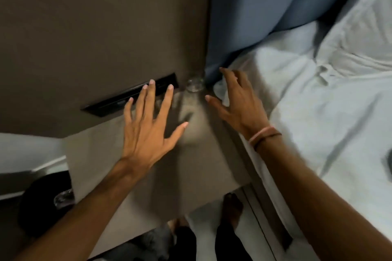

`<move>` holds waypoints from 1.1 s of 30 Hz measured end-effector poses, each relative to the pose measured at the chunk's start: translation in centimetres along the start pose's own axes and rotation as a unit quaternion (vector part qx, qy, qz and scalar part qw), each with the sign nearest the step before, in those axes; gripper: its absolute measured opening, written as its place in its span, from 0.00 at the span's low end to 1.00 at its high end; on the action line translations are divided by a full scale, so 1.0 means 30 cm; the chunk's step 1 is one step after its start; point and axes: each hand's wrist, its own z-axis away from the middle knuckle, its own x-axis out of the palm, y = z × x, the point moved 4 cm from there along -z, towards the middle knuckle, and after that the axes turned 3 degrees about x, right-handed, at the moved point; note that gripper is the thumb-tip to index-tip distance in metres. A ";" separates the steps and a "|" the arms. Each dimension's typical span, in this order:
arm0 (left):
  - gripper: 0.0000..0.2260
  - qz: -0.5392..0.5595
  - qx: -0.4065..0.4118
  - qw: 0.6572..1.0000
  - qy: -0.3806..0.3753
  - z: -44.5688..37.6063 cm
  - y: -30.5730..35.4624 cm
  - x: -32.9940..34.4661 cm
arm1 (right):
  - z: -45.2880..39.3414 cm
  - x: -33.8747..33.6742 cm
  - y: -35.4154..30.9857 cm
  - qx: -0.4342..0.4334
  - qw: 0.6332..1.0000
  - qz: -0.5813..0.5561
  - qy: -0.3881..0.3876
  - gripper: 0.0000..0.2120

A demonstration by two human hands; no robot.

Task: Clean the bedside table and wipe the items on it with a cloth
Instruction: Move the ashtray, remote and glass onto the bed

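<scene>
The beige bedside table [110,165] fills the middle of the head view, set against a brown wall. A clear glass [194,85] stands at its far right corner, next to the blue headboard. My left hand [148,131] hovers flat over the tabletop with fingers spread, holding nothing. My right hand [237,101], with bands on the wrist, is open above the table's right edge, its fingers reaching toward the glass without touching it. No cloth is visible.
A black switch panel [106,105] is set in the wall just above the table. The bed with white sheets [318,112] lies to the right. A dark bin with a clear liner [46,199] stands at lower left. My feet [232,207] show below the table.
</scene>
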 end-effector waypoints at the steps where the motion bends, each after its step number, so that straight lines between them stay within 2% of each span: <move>1: 0.36 -0.005 -0.011 1.000 -0.011 0.036 -0.069 0.009 | -0.041 0.064 -0.033 -0.002 0.999 0.011 -0.032 0.34; 4: 0.37 -0.009 -0.030 0.999 -0.036 0.111 -0.182 0.033 | -0.141 0.207 -0.071 0.023 0.993 0.022 -0.110 0.35; 6: 0.37 -0.010 -0.040 0.998 -0.049 0.142 -0.218 0.053 | -0.184 0.285 -0.082 0.034 0.990 0.036 -0.131 0.36; 8: 0.36 -0.006 -0.046 0.997 -0.055 0.155 -0.232 0.066 | -0.217 0.342 -0.091 0.038 0.992 0.047 -0.114 0.35; 12: 0.35 0.006 -0.041 0.998 -0.042 0.135 -0.219 0.081 | -0.242 0.389 -0.089 0.040 0.997 0.049 -0.035 0.25; 15: 0.34 0.017 -0.031 0.999 -0.027 0.100 -0.196 0.070 | -0.206 0.377 -0.076 0.040 0.999 -0.005 -0.011 0.26; 19: 0.32 0.059 -0.021 0.998 0.007 0.016 -0.130 0.011 | -0.067 0.212 -0.034 0.067 0.976 -0.185 0.089 0.27; 22: 0.29 0.090 -0.010 0.994 0.068 -0.067 -0.050 -0.067 | 0.044 0.030 0.014 0.083 0.948 -0.239 0.191 0.23; 26: 0.29 0.112 0.068 0.983 0.127 -0.194 0.201 -0.168 | 0.166 -0.258 0.183 0.151 0.900 -0.276 0.302 0.18; 29: 0.29 0.112 0.128 0.975 0.141 -0.253 0.414 -0.215 | 0.229 -0.427 0.364 0.222 0.870 -0.290 0.330 0.15; 33: 0.30 0.109 0.161 0.976 0.099 -0.293 0.660 -0.221 | 0.267 -0.568 0.641 0.314 0.840 -0.290 0.334 0.21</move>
